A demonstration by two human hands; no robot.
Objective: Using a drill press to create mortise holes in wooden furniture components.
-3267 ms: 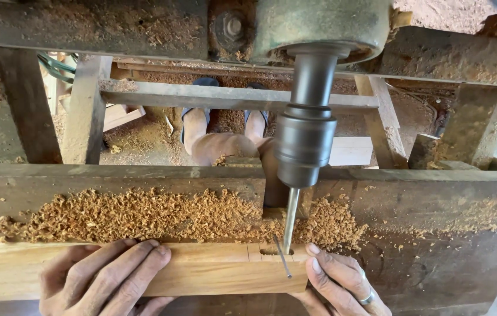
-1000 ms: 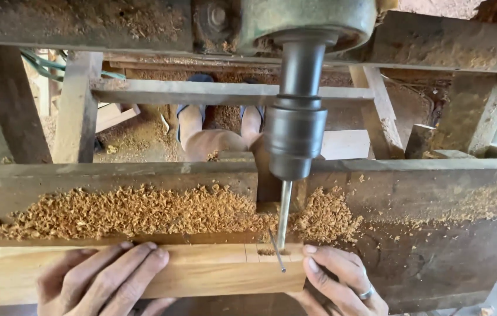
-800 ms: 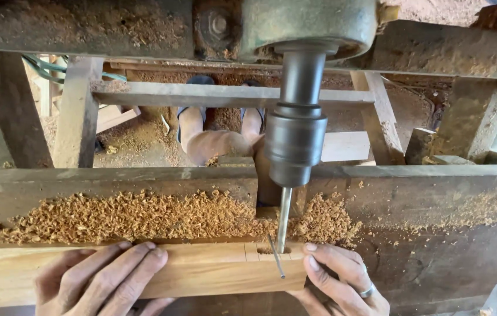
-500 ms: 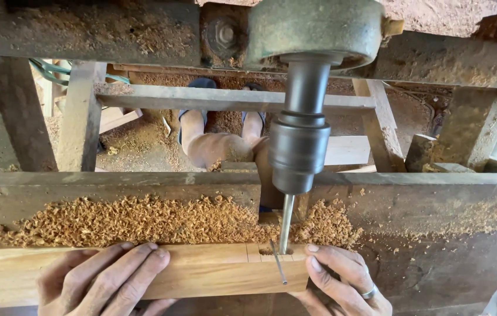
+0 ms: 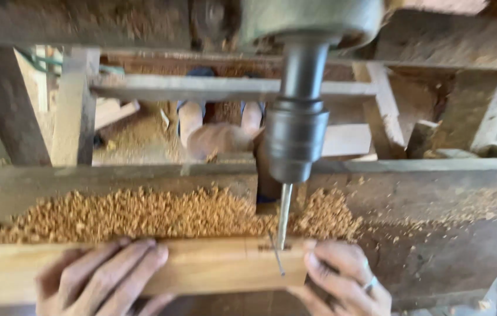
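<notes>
A pale wooden plank (image 5: 213, 272) lies across the bottom of the head view on a worn machine bed. My left hand (image 5: 102, 278) presses flat on its top, fingers spread. My right hand (image 5: 342, 281), with a ring on one finger, grips the plank's right end. A grey drill chuck (image 5: 295, 140) hangs from the machine above, and its thin bit (image 5: 283, 216) meets the plank near pencil marks, just left of my right hand. The frame is blurred.
A heap of wood shavings (image 5: 160, 213) lies behind the plank on the wooden bed (image 5: 436, 199). Beyond the bed a foot in a sandal (image 5: 213, 131) rests among frame timbers (image 5: 73, 105) and sawdust on the floor.
The drill chuck and bit shift slightly up and down over the plank's marked spot. Both hands stay put on the plank.
</notes>
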